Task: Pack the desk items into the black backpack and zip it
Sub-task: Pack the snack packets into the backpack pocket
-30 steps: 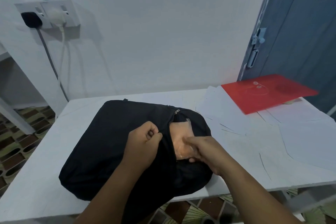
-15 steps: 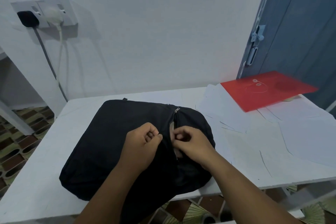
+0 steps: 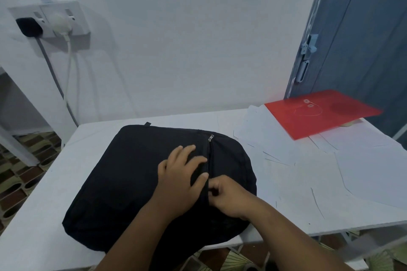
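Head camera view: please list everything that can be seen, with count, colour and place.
backpack: one, black, flat on the table, near edge
zip pull: one, metal, far end of the backpack's zip line
table: one, white, against the wall
folder: one, red, far right of the table, on the papers
papers: several, white, spread right of the backpack
socket plate: one, white, wall upper left
plugs: one black, one white, in the socket plate
door: one, blue-grey, right
left hand: flat on the backpack, fingers spread
right hand: fingers curled, pinching at the zip line

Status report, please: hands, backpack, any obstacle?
Left hand flat on backpack. Right hand pinching at the zipper line. Nothing in the way.
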A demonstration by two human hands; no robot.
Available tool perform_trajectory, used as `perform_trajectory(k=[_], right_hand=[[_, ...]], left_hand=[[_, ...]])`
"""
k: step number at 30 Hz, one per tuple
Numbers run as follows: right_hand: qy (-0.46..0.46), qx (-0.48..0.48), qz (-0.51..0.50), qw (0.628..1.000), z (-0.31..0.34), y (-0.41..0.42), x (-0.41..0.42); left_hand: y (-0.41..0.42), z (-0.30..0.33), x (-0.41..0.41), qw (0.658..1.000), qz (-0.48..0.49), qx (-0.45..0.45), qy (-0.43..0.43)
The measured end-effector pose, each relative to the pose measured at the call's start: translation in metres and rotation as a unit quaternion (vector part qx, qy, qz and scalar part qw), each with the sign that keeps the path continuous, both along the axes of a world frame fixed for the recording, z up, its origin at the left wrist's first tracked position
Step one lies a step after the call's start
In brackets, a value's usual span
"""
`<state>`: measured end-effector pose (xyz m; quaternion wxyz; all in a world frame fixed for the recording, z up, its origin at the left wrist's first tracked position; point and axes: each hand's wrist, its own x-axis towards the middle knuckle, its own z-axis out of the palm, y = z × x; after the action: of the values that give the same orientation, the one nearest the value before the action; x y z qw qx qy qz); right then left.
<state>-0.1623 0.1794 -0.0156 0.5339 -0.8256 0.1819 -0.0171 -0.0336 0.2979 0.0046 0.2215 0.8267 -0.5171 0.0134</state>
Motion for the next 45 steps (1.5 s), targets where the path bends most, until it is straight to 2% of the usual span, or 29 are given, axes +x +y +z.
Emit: perform_trajectory(k=[2,4,6,8,11,13,17,20,22,24,26,28,31,36,42,45], right_hand=[[0.003,0.001,-0.014,1.0,0.005,-0.011,-0.003],[-0.014,0.013,-0.086,0.996,0.002,-0.024,-0.003],[-0.046,0.003,-0.182,0.982,-0.003,-0.034,0.003],[-0.076,-0.047,-0.227,0.97,-0.005,-0.045,0.014],[-0.109,-0.151,-0.188,0.964,0.002,-0.059,0.034],[-0.101,-0.182,-0.14,0.968,0.002,-0.068,0.049],[-0.002,-0.199,-0.074,0.977,-0.022,-0.093,0.07],[-0.038,-0.188,-0.103,0.976,-0.034,-0.106,0.077],[-0.086,-0.188,-0.114,0.972,-0.039,-0.111,0.079],[-0.123,-0.202,-0.108,0.966,-0.044,-0.116,0.081],[-0.135,-0.211,-0.103,0.963,-0.049,-0.122,0.083],[-0.148,-0.212,-0.105,0.96,-0.052,-0.125,0.083],[-0.169,-0.226,-0.093,0.955,-0.059,-0.125,0.078],[-0.188,-0.222,-0.096,0.952,-0.06,-0.121,0.073],[-0.151,-0.306,-0.025,0.94,-0.054,-0.099,0.046],[-0.142,-0.256,-0.029,0.956,-0.049,-0.085,0.023]], left_hand=[[-0.002,-0.009,-0.001,0.996,-0.003,0.078,-0.034],[-0.003,-0.016,-0.003,0.987,-0.005,0.151,-0.059],[-0.004,-0.018,-0.006,0.976,0.004,0.198,-0.084],[-0.01,-0.02,-0.006,0.971,0.017,0.215,-0.098],[-0.017,-0.015,-0.006,0.967,0.018,0.228,-0.114],[-0.02,-0.013,-0.002,0.97,0.015,0.219,-0.107],[-0.032,-0.004,-0.004,0.965,0.023,0.244,-0.092],[-0.041,0.006,0.002,0.961,0.006,0.271,-0.058],[-0.047,0.015,0.011,0.973,0.016,0.229,-0.004],[-0.055,0.02,0.022,0.988,0.065,0.137,0.032],[-0.066,0.018,0.032,0.992,0.091,0.089,-0.017],[-0.08,0.011,0.039,0.991,0.074,0.089,-0.067],[-0.098,-0.002,0.049,0.988,0.051,0.122,-0.078],[-0.108,-0.023,0.057,0.974,0.075,0.18,-0.115],[-0.111,-0.023,0.06,0.97,0.078,0.193,-0.124],[-0.109,-0.027,0.057,0.971,0.073,0.182,-0.141]])
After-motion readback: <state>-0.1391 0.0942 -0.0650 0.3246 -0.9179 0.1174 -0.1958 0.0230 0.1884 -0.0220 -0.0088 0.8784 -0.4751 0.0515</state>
